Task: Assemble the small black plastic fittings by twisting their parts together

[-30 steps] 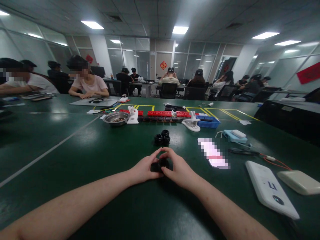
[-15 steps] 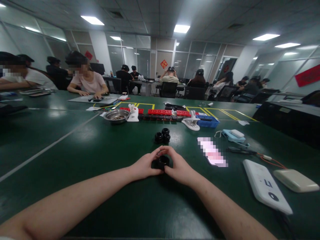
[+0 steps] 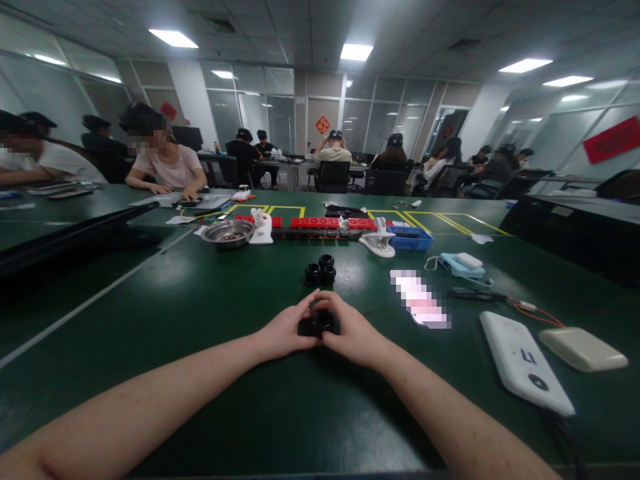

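Observation:
My left hand (image 3: 284,331) and my right hand (image 3: 354,328) meet at the fingertips, forming a ring low over the green table. Between them is a shiny black ring-shaped part (image 3: 321,321) with a round opening facing up. Fingers and thumbs of both hands curve around its sides and seem to touch it; its lower part is partly hidden. Just beyond my fingertips, three similar pieces stand close together: a rear black ring (image 3: 327,261), a left black ring (image 3: 313,273) and a right black ring (image 3: 329,274).
Farther back are a metal bowl (image 3: 227,235) with small pieces, red trays (image 3: 330,223), white clamps (image 3: 379,241) and a blue bin (image 3: 411,239). On the right lie a phone (image 3: 419,300) and a white device (image 3: 526,363). A long black object (image 3: 75,230) juts in from the left. People sit beyond.
The long black object at the left now reaches farther over the table. The whole view has shifted slightly. My hands keep nearly the same pose around the black ring.

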A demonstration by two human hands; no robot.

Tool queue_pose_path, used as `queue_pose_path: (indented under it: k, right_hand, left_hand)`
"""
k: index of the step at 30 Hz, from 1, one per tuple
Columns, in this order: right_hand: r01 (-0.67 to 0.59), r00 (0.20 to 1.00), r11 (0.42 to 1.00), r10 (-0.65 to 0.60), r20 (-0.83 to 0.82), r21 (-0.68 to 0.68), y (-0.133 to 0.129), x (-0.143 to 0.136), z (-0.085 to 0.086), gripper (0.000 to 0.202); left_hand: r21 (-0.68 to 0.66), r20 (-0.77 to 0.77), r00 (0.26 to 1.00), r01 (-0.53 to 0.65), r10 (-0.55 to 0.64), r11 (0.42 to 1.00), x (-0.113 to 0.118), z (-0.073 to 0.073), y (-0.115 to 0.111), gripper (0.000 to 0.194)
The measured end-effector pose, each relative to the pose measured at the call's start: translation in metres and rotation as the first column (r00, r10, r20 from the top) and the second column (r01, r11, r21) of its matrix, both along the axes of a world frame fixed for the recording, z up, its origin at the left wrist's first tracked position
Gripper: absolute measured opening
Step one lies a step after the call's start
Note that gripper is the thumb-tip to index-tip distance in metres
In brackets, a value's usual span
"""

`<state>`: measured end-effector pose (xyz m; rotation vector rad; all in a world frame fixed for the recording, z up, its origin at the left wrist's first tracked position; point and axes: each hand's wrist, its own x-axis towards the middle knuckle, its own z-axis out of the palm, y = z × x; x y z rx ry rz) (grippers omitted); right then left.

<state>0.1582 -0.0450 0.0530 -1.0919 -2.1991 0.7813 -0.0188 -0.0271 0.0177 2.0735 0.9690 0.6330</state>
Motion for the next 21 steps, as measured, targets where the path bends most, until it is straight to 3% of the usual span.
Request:
queue_pose_path:
  k: [2,3,7,9,12,14,16,21]
  right_hand:
    - [-0.070,0.997,0.997,0.069,-0.037,-0.025,-0.0011,0.0015,0.0012,0.063]
    - [-0.044,0.998,0.999,0.044,-0.036,-0.010,-0.0014,0.0012,0.0010,0.063]
    - [0.184,0.982,0.975,-0.189,0.029,0.123,-0.0006,-0.0047,-0.0033,0.053]
    - [0.224,0.970,0.963,-0.235,0.062,0.147,-0.0002,-0.0073,-0.0051,0.050]
    - [0.112,0.992,0.985,-0.118,0.040,0.130,-0.0015,-0.0070,-0.0050,0.043]
    - [0.004,1.000,0.994,-0.005,0.010,0.114,-0.0030,-0.0050,-0.0034,0.052]
    - [-0.012,1.000,0.993,0.011,0.008,0.117,-0.0040,-0.0031,-0.0018,0.057]
    - [0.224,0.969,0.962,-0.237,0.070,0.156,-0.0017,-0.0034,-0.0009,0.045]
  left_hand:
    - [0.016,0.008,1.000,-0.003,0.003,1.000,-0.0004,-0.0001,0.0004,0.083]
    - [0.016,0.006,1.000,0.001,-0.001,1.000,-0.0005,0.0002,0.0004,0.083]
    - [-0.012,0.005,1.000,0.025,-0.025,1.000,0.0004,0.0030,-0.0009,0.086]
    - [-0.017,0.008,1.000,0.029,-0.029,0.999,0.0009,0.0039,-0.0015,0.086]
    - [-0.006,0.022,1.000,0.015,-0.015,1.000,0.0008,0.0034,-0.0016,0.085]
    - [0.009,0.036,0.999,0.006,-0.007,1.000,0.0003,0.0019,-0.0010,0.084]
    - [0.017,0.033,0.999,0.012,-0.013,1.000,-0.0001,0.0002,-0.0003,0.084]
    - [0.008,-0.013,0.999,0.037,-0.036,0.999,0.0002,-0.0014,0.0006,0.085]
